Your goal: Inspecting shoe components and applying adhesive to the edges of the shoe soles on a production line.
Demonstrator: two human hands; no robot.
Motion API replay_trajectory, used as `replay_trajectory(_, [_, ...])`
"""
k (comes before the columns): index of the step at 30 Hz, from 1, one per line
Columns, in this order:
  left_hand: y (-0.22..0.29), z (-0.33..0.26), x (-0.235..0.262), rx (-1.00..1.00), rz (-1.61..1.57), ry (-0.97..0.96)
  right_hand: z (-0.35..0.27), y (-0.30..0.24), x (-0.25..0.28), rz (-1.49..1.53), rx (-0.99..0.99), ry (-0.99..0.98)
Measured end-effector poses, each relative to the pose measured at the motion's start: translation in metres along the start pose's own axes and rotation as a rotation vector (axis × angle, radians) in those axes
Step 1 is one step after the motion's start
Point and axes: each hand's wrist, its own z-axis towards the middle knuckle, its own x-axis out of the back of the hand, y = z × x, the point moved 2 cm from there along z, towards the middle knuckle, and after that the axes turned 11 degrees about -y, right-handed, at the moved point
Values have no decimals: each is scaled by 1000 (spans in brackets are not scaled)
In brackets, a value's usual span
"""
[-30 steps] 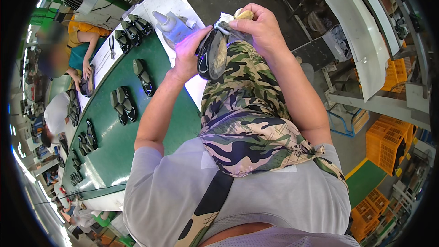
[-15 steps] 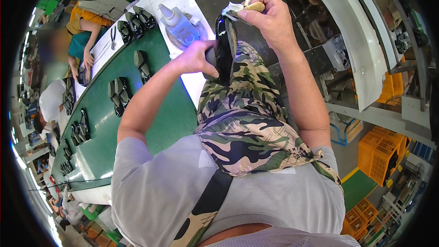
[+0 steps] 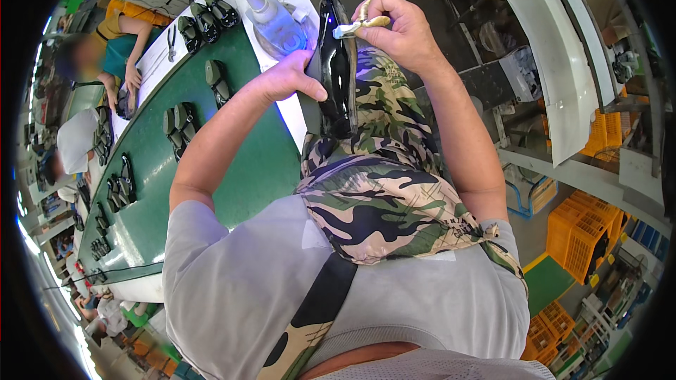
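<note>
My left hand [image 3: 292, 77] is closed around a glossy black shoe [image 3: 338, 74], gripping it by its side with the thumb toward me. The shoe stands on end in front of my camouflage apron. In my right hand [image 3: 403, 34] a small, soft-looking cream and whitish piece [image 3: 366, 24], like a folded rag, is pinched between thumb and fingers. Its pale tip touches or nearly touches the shoe's right edge, near the upper end. Just beyond my left hand, a translucent squeeze bottle [image 3: 276, 24] with a pointed nozzle sits in a dish on the white tabletop.
Black shoes [image 3: 205, 22] line the white ledge, with pliers [image 3: 171, 43] beside them. More shoes [image 3: 218, 83] rest on the green conveyor belt [image 3: 246, 141] at my left. Across it, a co-worker's hands [image 3: 130, 84] handle a shoe. Orange crates [image 3: 581, 236] and metal racks stand at right.
The shoe has turned to show more of its glossy upper and shifted slightly left. My right hand has moved left and down, bringing the cream piece from the shoe's top end onto its side.
</note>
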Motion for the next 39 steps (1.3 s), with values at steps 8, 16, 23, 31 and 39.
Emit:
replay_trajectory(8, [-3, 1, 4, -73, -282, 28, -21, 24, -16, 136, -107, -45])
replay_trajectory(16, [-5, 8, 11, -215, -383, 229, -38, 26, -4, 80, -149, -111])
replay_trajectory(23, [-16, 15, 14, -384, -563, 285, -65, 36, 11, 327, -102, 46])
replay_trajectory(31, [-15, 30, -4, -508, -601, 355, -86, 59, 5, 452, -154, 485])
replay_trajectory(39, [17, 58, -33, -544, -82, 562, -99, 61, 18, 534, -158, 768])
